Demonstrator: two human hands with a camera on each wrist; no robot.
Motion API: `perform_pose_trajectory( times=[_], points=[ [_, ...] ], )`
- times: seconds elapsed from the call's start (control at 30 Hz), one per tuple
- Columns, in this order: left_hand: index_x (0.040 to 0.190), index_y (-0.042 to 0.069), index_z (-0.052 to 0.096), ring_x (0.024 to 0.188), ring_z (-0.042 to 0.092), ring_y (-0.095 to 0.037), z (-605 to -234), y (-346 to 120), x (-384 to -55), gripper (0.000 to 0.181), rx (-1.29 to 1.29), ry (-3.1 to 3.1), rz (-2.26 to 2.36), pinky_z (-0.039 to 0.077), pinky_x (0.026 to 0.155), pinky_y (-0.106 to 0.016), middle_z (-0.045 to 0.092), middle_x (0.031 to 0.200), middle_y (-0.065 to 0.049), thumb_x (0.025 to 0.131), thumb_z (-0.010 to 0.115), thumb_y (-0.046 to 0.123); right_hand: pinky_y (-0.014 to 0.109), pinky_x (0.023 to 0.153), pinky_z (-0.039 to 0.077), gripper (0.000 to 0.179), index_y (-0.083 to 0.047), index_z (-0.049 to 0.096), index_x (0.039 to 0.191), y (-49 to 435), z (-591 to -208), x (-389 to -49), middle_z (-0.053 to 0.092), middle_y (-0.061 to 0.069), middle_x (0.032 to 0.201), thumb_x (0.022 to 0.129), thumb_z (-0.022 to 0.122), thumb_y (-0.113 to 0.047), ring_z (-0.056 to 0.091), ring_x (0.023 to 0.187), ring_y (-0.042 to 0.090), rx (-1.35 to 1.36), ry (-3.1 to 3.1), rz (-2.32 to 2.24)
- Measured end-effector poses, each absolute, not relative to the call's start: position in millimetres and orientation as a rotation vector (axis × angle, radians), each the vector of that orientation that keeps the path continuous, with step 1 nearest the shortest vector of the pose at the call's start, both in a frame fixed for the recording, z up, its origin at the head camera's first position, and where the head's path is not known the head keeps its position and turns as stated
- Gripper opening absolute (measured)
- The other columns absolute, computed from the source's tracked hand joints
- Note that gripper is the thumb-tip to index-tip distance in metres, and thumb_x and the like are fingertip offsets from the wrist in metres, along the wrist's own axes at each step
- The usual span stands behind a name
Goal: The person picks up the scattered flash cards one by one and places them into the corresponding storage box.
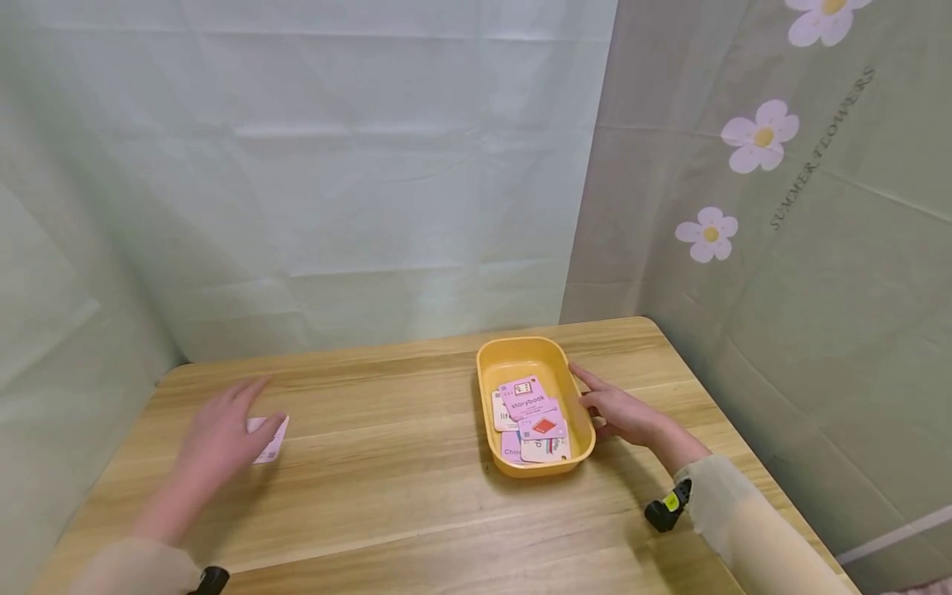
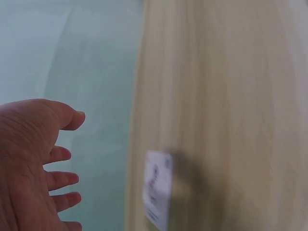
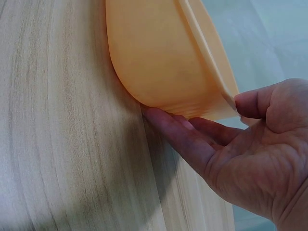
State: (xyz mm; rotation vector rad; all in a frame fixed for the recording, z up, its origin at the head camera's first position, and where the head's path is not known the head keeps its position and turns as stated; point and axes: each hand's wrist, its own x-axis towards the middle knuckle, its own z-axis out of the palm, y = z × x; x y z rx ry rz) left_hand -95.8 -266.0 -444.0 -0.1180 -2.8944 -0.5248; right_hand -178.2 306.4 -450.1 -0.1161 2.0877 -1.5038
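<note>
On the left of the table, my left hand [image 1: 226,434], blurred, hovers above a small pink-and-white card [image 1: 276,444]. In the left wrist view its thumb and fingers are spread apart with nothing between them, and the card [image 2: 158,190] lies apart from them. A yellow plastic tray [image 1: 521,369] stands right of the table's middle, with several overlapping word cards inside, among them a pink "storybook" card [image 1: 524,398]. My right hand [image 1: 625,415] holds the tray's right side, its thumb [image 3: 252,102] at the rim and its fingers [image 3: 180,132] low against the outer wall.
The wooden table [image 1: 372,512] ends at a pale curtain [image 1: 357,207] behind and at the left. A grey-green curtain with printed flowers [image 1: 760,136] hangs on the right. Black wrist devices [image 1: 667,506] sit at both cuffs.
</note>
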Motion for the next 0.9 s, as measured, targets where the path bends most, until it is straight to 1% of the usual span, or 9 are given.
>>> perform_pose_trajectory(
  times=[0.1, 0.13, 0.23, 0.4, 0.5, 0.6, 0.77, 0.9],
  points=[
    [0.149, -0.008, 0.039, 0.125, 0.035, -0.066, -452.8, -276.7, -92.8, 0.073, -0.077, -2.942, -0.506, 0.028, 0.099, -0.077, 0.039, 0.143, -0.042, 0.101, 0.060, 0.043, 0.058, 0.097, 0.052, 0.070, -0.032, 0.007, 0.166, 306.8, -450.0, -177.9, 0.008, 0.014, 0.170, 0.107, 0.041, -0.015, 0.048, 0.127, 0.037, -0.116, 2.084, -1.505],
    [0.148, -0.009, 0.039, 0.124, 0.035, -0.066, -455.4, -280.0, -91.8, 0.074, -0.062, -2.962, -0.492, 0.027, 0.100, -0.077, 0.039, 0.142, -0.043, 0.101, 0.060, 0.043, 0.058, 0.097, 0.052, 0.070, -0.031, 0.006, 0.166, 306.9, -450.0, -177.9, 0.007, 0.015, 0.169, 0.107, 0.040, -0.014, 0.047, 0.127, 0.037, -0.127, 2.081, -1.505],
    [0.147, -0.014, 0.038, 0.123, 0.034, -0.067, -461.9, -288.5, -88.2, 0.078, -0.004, -3.032, -0.454, 0.026, 0.101, -0.076, 0.037, 0.140, -0.046, 0.102, 0.057, 0.047, 0.057, 0.096, 0.053, 0.070, -0.032, 0.007, 0.166, 306.6, -449.8, -177.6, 0.009, 0.014, 0.169, 0.107, 0.041, -0.014, 0.048, 0.125, 0.037, -0.119, 2.081, -1.510],
    [0.145, -0.020, 0.034, 0.123, 0.030, -0.070, -470.9, -299.3, -83.4, 0.095, 0.109, -3.144, -0.445, 0.024, 0.101, -0.079, 0.031, 0.140, -0.050, 0.101, 0.048, 0.062, 0.056, 0.094, 0.055, 0.070, -0.033, 0.009, 0.165, 306.6, -450.5, -177.9, 0.010, 0.013, 0.169, 0.107, 0.042, -0.014, 0.048, 0.124, 0.036, -0.105, 2.085, -1.515],
    [0.142, -0.022, 0.036, 0.119, 0.033, -0.070, -476.5, -302.6, -82.2, 0.101, 0.139, -3.164, -0.432, 0.028, 0.097, -0.080, 0.033, 0.137, -0.051, 0.098, 0.045, 0.069, 0.056, 0.093, 0.055, 0.070, -0.033, 0.008, 0.166, 306.9, -451.2, -178.3, 0.009, 0.013, 0.169, 0.107, 0.041, -0.014, 0.049, 0.123, 0.036, -0.109, 2.084, -1.516],
    [0.141, -0.023, 0.036, 0.115, 0.037, -0.070, -480.4, -302.6, -81.3, 0.106, 0.171, -3.176, -0.408, 0.033, 0.092, -0.080, 0.036, 0.134, -0.051, 0.096, 0.046, 0.073, 0.055, 0.092, 0.056, 0.070, -0.033, 0.008, 0.166, 307.0, -451.5, -178.3, 0.010, 0.012, 0.169, 0.107, 0.041, -0.014, 0.050, 0.121, 0.036, -0.108, 2.083, -1.517],
    [0.142, -0.024, 0.034, 0.112, 0.038, -0.069, -481.8, -299.3, -79.5, 0.113, 0.224, -3.194, -0.435, 0.036, 0.088, -0.079, 0.036, 0.133, -0.052, 0.093, 0.044, 0.078, 0.054, 0.091, 0.056, 0.070, -0.033, 0.009, 0.165, 306.6, -451.1, -178.1, 0.013, 0.013, 0.167, 0.107, 0.041, -0.014, 0.048, 0.120, 0.036, -0.103, 2.079, -1.522],
    [0.141, -0.024, 0.035, 0.109, 0.041, -0.065, -482.3, -297.0, -77.0, 0.115, 0.274, -3.201, -0.455, 0.039, 0.084, -0.076, 0.039, 0.130, -0.049, 0.091, 0.046, 0.079, 0.053, 0.091, 0.056, 0.070, -0.033, 0.008, 0.166, 306.8, -450.6, -178.6, 0.013, 0.014, 0.167, 0.107, 0.040, -0.014, 0.048, 0.121, 0.038, -0.108, 2.073, -1.521]
  ],
)
